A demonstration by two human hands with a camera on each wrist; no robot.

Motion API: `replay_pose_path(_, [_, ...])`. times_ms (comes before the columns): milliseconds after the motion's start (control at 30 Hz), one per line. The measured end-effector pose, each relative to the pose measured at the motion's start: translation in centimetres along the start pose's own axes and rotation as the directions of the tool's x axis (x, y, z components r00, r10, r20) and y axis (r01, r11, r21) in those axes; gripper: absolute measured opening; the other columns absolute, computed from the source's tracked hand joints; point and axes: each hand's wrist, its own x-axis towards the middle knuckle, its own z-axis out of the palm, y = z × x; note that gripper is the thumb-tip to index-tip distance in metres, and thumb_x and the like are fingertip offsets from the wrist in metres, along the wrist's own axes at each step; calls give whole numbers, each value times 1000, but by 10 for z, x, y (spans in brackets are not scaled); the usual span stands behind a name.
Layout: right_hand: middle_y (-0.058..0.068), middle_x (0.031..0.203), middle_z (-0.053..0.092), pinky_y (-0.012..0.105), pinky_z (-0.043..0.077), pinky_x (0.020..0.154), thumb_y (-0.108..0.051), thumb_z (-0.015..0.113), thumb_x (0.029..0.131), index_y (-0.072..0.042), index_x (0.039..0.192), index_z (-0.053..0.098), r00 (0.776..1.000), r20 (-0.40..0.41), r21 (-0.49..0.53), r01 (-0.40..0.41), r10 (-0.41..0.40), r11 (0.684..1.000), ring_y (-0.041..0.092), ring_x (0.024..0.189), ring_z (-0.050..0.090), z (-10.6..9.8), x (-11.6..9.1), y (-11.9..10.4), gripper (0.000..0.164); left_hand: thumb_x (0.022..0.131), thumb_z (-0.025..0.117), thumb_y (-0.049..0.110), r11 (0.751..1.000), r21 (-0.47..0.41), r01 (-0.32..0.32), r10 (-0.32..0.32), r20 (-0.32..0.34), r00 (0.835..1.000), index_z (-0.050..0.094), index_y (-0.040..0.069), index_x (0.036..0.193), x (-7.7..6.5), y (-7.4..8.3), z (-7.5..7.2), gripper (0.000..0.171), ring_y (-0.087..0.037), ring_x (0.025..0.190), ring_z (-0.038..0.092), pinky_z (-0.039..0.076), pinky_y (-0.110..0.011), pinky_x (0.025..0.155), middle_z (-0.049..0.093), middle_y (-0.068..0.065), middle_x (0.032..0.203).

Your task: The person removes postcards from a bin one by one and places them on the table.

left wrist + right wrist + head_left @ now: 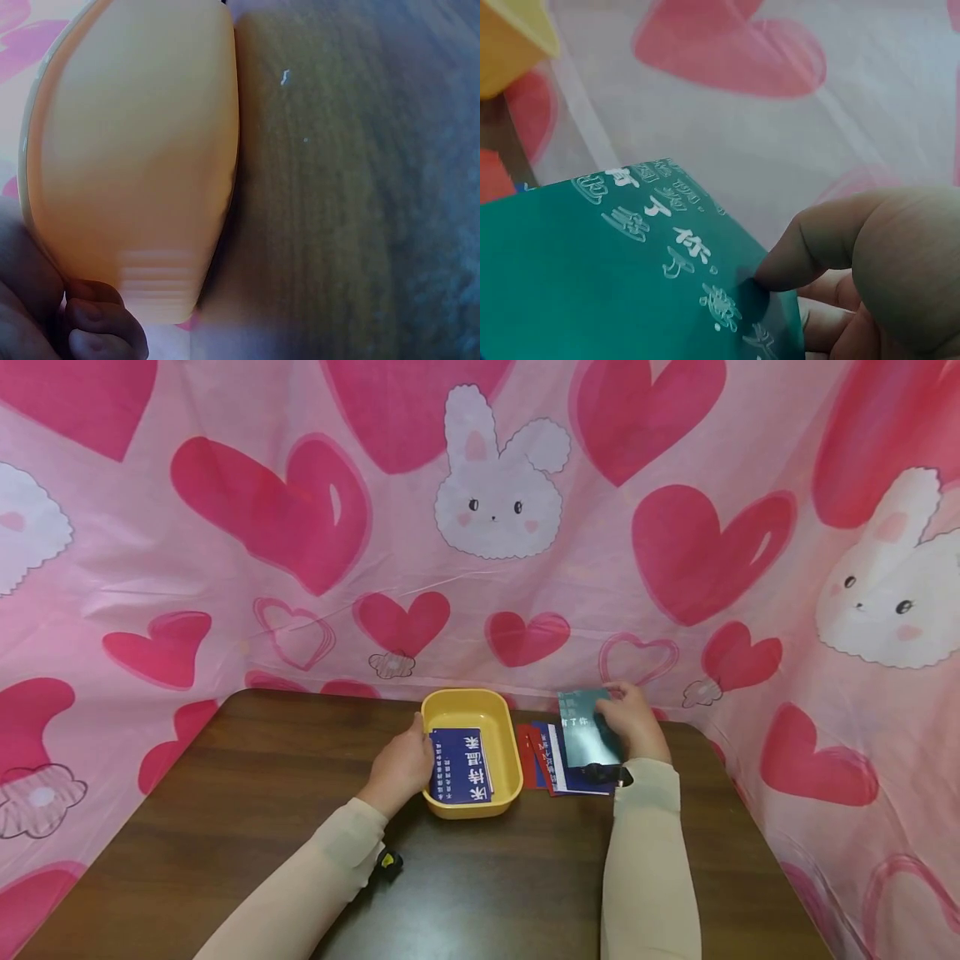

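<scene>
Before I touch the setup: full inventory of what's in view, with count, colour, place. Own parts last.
Tray: one, yellow, on the table
Cards in the tray: count unclear, top one blue with white writing
Loose cards: several, red, blue and white showing, right of the tray
Green card: one, dark green, overlapping the loose cards in head view
Table: one, dark brown, beneath everything
Patterned cloth: count unclear, pink, red and white, behind table
Wrist devices: two, black, one per wrist
Sleeves: two, cream
Hands: two, bare; left hand grips tray, right hand pinches green card
</scene>
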Motion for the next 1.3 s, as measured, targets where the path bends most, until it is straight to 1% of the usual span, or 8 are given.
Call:
replay_pose_path(167, [30,171,46,67,47,125,-16,64,105,0,166,46,993,30,-19,-113,114,993,49,147,50,-3,2,15,65,121,51,32,1000,-10,11,-11,9,1000,19,5,181,0,0,0,73,-38,128,76,62,-60,110,66,-22,160])
replay_pose_path(233, [30,166,48,66,49,121,-16,63,106,1,163,47,990,42,-42,-132,134,990,47,139,51,-2,4,22,62,121,51,32,1000,-10,10,-10,8,1000,20,5,181,0,0,0,73,-38,129,76,62,-60,111,65,-23,162])
replay_pose_path(400, [31,156,52,62,53,114,-15,65,105,3,157,51,990,62,-90,-124,130,988,44,129,54,2,11,37,57,121,50,32,1000,-11,9,-9,7,1000,20,5,181,0,0,0,72,-38,128,76,62,-60,111,65,-23,161])
replay_pose_path(667, [31,156,54,60,55,112,-21,69,105,3,157,50,983,113,-207,-119,144,971,44,125,55,4,17,51,60,121,51,32,1000,-9,12,-12,8,1000,20,5,181,0,0,0,72,-39,129,76,62,-60,111,66,-23,160])
replay_pose_path(833, [33,156,56,66,50,121,-24,72,104,5,155,53,984,107,-288,-106,142,952,47,128,57,6,18,51,62,122,49,33,1000,-9,11,-10,3,1000,21,5,181,0,1,0,72,-36,124,76,61,-60,112,66,-22,161])
replay_pose_path(967, [35,149,60,66,53,118,-26,78,101,7,149,57,988,79,-335,-102,136,937,49,125,60,8,19,51,62,122,49,32,1000,-12,8,-8,4,1000,21,4,181,1,1,0,71,-36,124,76,61,-60,112,66,-22,161])
replay_pose_path(1100, [36,150,62,67,51,121,-22,80,99,8,148,57,986,56,-340,-130,158,931,50,129,61,11,14,47,62,122,48,30,1000,1,-6,6,0,1000,21,3,180,1,0,0,70,-36,121,77,62,-60,110,67,-23,159])
replay_pose_path(1300, [35,143,66,66,54,116,-25,86,93,9,141,62,995,33,-388,-79,99,918,51,123,64,12,16,52,63,122,49,31,1000,-9,4,-4,9,1000,21,4,181,0,0,0,71,-37,125,76,61,-60,112,66,-23,160])
